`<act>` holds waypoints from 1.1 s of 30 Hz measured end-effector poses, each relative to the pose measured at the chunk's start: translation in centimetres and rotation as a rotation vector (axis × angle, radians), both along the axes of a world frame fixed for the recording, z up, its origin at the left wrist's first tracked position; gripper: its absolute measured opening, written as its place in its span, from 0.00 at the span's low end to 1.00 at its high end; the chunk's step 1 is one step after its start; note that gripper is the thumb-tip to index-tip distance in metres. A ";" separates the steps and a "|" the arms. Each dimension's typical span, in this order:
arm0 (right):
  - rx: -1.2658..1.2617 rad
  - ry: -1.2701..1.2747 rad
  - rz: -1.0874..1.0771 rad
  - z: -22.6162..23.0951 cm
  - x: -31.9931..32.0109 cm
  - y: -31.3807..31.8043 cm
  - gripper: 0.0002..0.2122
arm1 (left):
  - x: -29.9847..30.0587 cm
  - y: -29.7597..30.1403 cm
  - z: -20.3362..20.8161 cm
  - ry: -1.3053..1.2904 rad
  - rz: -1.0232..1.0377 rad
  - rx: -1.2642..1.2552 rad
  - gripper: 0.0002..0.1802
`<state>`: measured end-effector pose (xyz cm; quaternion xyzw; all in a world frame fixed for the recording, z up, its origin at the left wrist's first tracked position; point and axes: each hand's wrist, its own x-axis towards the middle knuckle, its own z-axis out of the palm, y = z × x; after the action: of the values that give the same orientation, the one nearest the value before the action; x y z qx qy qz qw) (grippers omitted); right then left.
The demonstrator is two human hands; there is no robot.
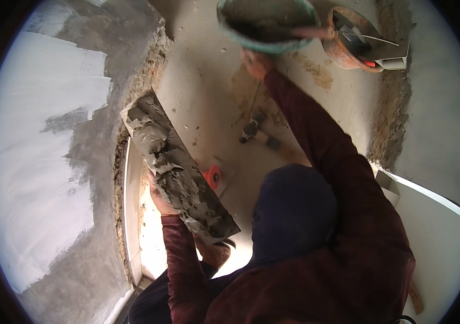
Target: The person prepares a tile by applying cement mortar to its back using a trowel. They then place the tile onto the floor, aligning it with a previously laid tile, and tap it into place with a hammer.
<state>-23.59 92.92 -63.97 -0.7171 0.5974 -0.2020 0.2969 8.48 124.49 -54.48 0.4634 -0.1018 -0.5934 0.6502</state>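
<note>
My left hand (160, 197) grips a long, narrow board or tile (124, 114) from its left side and holds it up at a slant. Thick, lumpy grey mortar (170, 167) covers its upper face. At the far end of my reach, my right hand (256, 63) is at the near rim of a round green bucket (265, 47), apparently gripping it. The hand is slightly blurred and its fingertips are hard to see. Grey mortar lies inside the bucket, and a blurred wooden-looking handle (311, 33) sticks out across its right rim.
Right of the green bucket stands an orange bucket (343, 59) holding tools. A dark tool (254, 129) lies on the stained floor (192, 81). Close to the board is a red ring-shaped roll (212, 176). A partly white-coated wall (52, 162) rises left; another wall (440, 108) stands right.
</note>
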 end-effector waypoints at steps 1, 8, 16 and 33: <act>-0.005 0.024 -0.117 0.3 -1.1 -2.5 0.27 | 0.2 -0.5 -0.9 0.010 -0.021 -0.007 0.32; -0.154 0.066 0.109 3.1 -4.4 15.2 0.18 | 2.3 -4.1 -5.3 0.072 -0.058 -0.073 0.31; 0.124 0.589 -0.193 7.1 -4.7 39.2 0.28 | 0.4 -9.0 -5.6 0.194 -0.385 -0.280 0.29; 0.670 -0.718 -0.525 13.1 -4.8 42.8 0.27 | -10.1 -11.7 10.5 0.639 -0.412 -0.410 0.31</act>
<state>-28.40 135.69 -50.88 -0.2964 0.6490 -0.2998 0.6333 -1.61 112.81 -44.02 0.0874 -0.1016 -0.7920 0.5956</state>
